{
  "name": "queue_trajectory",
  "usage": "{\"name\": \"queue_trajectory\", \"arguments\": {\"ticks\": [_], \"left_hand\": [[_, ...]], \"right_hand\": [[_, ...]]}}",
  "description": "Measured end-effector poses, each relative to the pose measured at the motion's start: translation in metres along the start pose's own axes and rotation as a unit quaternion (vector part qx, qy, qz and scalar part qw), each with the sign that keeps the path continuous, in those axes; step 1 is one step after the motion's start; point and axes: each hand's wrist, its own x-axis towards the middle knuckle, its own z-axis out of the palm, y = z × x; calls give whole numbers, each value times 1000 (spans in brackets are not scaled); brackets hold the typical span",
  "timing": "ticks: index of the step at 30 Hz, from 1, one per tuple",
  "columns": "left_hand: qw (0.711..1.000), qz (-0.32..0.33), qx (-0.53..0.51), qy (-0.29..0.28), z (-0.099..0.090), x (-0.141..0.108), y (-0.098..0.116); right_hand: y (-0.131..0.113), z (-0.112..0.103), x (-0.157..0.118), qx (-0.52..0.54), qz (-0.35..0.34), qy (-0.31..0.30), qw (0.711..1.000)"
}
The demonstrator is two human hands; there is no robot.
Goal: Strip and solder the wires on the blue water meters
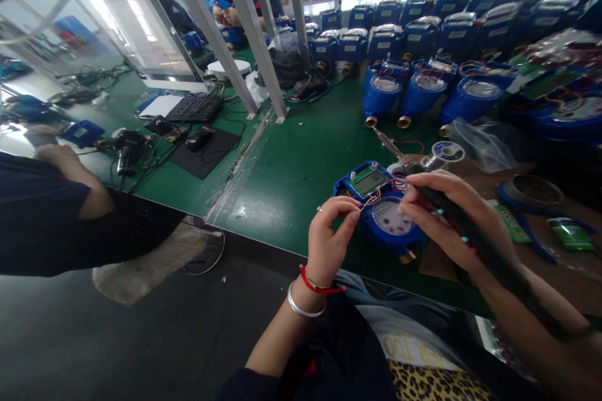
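A blue water meter with a small display board lies open at the table's front edge, its brass end toward me. At its left side my left hand pinches thin wires that come from the board. Above the meter's right side, my right hand is closed round a black-handled soldering iron, whose metal tip points up and left, away from the board. Just behind the iron is a solder spool.
Rows of blue meters fill the back right. Wire coils and a green can lie at right. Metal posts rise mid-table. A keyboard, mouse and monitor stand left. A person's arm is at far left; another person stands behind.
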Motion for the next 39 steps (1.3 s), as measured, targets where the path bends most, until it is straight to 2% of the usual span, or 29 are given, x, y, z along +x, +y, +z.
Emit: {"name": "queue_trajectory", "arguments": {"ticks": [4, 11, 16, 34, 39], "left_hand": [[999, 39, 31, 4, 2, -1, 1], [996, 58, 72, 8, 4, -2, 1], [994, 65, 85, 6, 5, -3, 1], [993, 60, 101, 6, 7, -4, 3], [996, 49, 70, 17, 8, -5, 3]], "right_hand": [[-1, 11, 12, 0, -44, -45, 998], [0, 21, 15, -47, -61, -65, 995], [2, 21, 14, -62, -75, -50, 994], [14, 19, 4, -64, -60, -15, 996], [13, 17, -3, -13, 0, 31, 999]]}}
